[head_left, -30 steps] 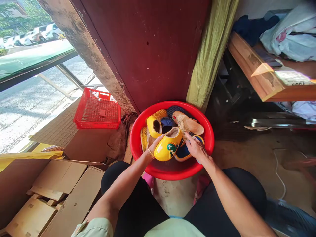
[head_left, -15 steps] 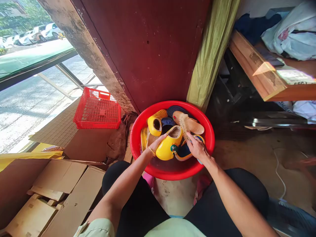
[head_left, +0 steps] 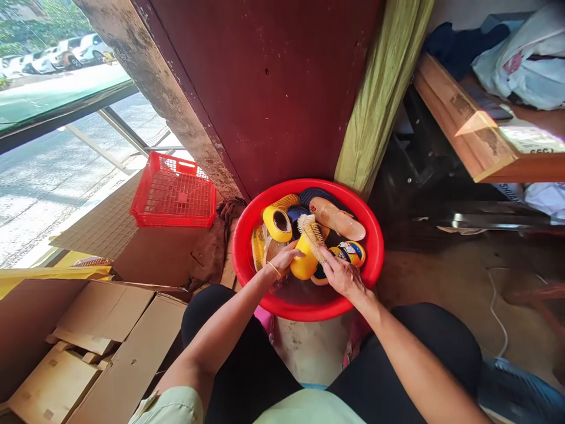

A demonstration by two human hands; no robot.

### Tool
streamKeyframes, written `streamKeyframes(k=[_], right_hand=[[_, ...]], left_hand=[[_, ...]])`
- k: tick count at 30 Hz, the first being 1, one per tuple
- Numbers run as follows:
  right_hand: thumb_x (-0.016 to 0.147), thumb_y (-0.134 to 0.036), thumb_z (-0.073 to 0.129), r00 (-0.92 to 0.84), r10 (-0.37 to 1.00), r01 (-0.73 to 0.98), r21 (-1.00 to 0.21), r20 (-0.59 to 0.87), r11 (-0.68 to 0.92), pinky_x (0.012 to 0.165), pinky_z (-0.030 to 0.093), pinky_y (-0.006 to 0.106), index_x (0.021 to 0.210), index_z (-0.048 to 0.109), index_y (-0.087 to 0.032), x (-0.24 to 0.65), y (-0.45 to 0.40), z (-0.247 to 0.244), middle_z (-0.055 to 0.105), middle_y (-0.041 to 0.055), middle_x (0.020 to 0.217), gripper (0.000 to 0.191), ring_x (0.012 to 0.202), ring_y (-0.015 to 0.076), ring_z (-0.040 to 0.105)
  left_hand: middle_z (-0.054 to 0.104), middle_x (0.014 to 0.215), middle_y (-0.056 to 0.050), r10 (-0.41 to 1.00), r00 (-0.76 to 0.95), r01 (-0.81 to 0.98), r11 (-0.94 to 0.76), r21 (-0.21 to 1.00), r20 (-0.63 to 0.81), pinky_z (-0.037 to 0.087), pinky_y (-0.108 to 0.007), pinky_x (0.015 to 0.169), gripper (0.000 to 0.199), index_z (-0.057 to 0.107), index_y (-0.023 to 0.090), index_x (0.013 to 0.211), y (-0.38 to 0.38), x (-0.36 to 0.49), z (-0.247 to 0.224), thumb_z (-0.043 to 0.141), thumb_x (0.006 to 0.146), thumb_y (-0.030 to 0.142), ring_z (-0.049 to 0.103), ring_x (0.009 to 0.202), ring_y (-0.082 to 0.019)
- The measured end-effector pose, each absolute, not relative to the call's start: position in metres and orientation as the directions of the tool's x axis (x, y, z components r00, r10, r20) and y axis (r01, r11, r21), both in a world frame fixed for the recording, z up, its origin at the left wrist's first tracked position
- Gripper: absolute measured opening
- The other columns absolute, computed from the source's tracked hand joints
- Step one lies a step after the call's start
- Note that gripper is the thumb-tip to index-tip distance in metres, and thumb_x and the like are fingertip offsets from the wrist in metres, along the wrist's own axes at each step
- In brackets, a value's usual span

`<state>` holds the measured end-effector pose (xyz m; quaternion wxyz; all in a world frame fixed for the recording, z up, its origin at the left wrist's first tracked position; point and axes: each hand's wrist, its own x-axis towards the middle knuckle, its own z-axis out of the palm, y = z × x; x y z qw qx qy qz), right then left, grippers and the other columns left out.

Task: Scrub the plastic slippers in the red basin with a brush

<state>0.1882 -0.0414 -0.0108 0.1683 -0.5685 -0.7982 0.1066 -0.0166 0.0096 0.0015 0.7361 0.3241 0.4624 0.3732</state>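
Note:
A red basin [head_left: 305,312] stands between my knees with several shoes in it. My left hand [head_left: 283,259] is closed on a yellow slipper [head_left: 302,265] over the near part of the basin. In my right hand [head_left: 343,274] is a scrub brush [head_left: 311,229] with pale bristles, held across the slipper's upper part and hiding much of it. Left of these sits another yellow slipper [head_left: 270,221] with a dark opening. A tan slipper [head_left: 338,218] lies along the far right. Near my right hand is a yellow and blue slipper [head_left: 353,252].
A red plastic crate [head_left: 174,194] is at the left on cardboard. An open cardboard box [head_left: 128,347] stands by my left knee. Behind the basin are a dark red door [head_left: 265,100] and a yellow-green curtain [head_left: 379,100]. A wooden tray [head_left: 477,135] juts in at upper right.
My right hand has moved left, bringing the brush over the yellow slipper. The slipper has turned in my left hand; its green badge and opening no longer show.

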Motion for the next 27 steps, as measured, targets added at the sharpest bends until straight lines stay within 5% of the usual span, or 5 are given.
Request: streamKeyframes(k=[8,14,17,23,27], right_hand=[[0.098,-0.024,0.041,-0.223,0.940,0.794,-0.511,0.257,0.329,0.084,0.058,0.036,0.158,0.032,-0.020,0.195,-0.038,-0.018,0.071,0.0133,0.123,0.060,0.098,0.0252,0.071],[0.099,-0.032,0.042,-0.416,0.884,0.827,-0.315,0.215,0.466,0.066,0.054,0.027,0.156,0.038,-0.030,0.181,-0.055,-0.003,0.075,0.0083,0.094,0.057,0.073,0.0197,0.071],[0.098,-0.032,0.044,-0.431,0.884,0.834,-0.293,0.183,0.467,0.065,0.053,0.026,0.155,0.038,-0.034,0.184,-0.042,0.000,0.075,0.0066,0.096,0.058,0.075,0.0192,0.071],[0.100,-0.029,0.035,-0.110,0.986,0.934,-0.325,0.125,0.145,0.068,0.055,0.031,0.152,0.043,-0.021,0.213,0.003,-0.008,0.078,0.0103,0.093,0.053,0.077,0.0235,0.073],[0.099,-0.028,0.039,-0.254,0.945,0.873,-0.371,0.208,0.317,0.078,0.056,0.031,0.153,0.042,-0.020,0.203,-0.008,-0.011,0.077,0.0113,0.104,0.054,0.087,0.0227,0.073]], left_hand=[[0.067,0.122,-0.009,0.864,0.381,-0.194,0.422,0.886,-0.328,0.055,-0.034,0.077,0.087,0.045,0.031,0.147,-0.016,-0.010,0.003,0.079,0.067,0.028,0.064,0.105,-0.028],[0.068,0.091,-0.007,0.896,0.390,-0.085,0.265,0.961,-0.212,0.050,-0.032,0.071,0.069,0.060,0.014,0.130,-0.021,-0.006,-0.001,0.078,0.065,0.026,0.060,0.079,-0.021],[0.069,0.095,-0.007,0.892,0.424,-0.001,0.172,0.985,-0.155,0.050,-0.035,0.082,0.069,0.063,0.013,0.126,-0.018,-0.012,-0.001,0.079,0.059,0.022,0.061,0.089,-0.025],[0.070,0.110,-0.007,0.866,0.415,-0.036,0.321,0.946,-0.278,0.051,-0.032,0.081,0.088,0.049,0.020,0.142,-0.017,-0.024,0.006,0.077,0.059,0.022,0.064,0.102,-0.028],[0.071,0.111,-0.007,0.900,0.284,-0.086,0.369,0.925,-0.332,0.053,-0.031,0.071,0.087,0.049,0.023,0.142,-0.016,-0.028,0.008,0.077,0.060,0.026,0.067,0.093,-0.027]])
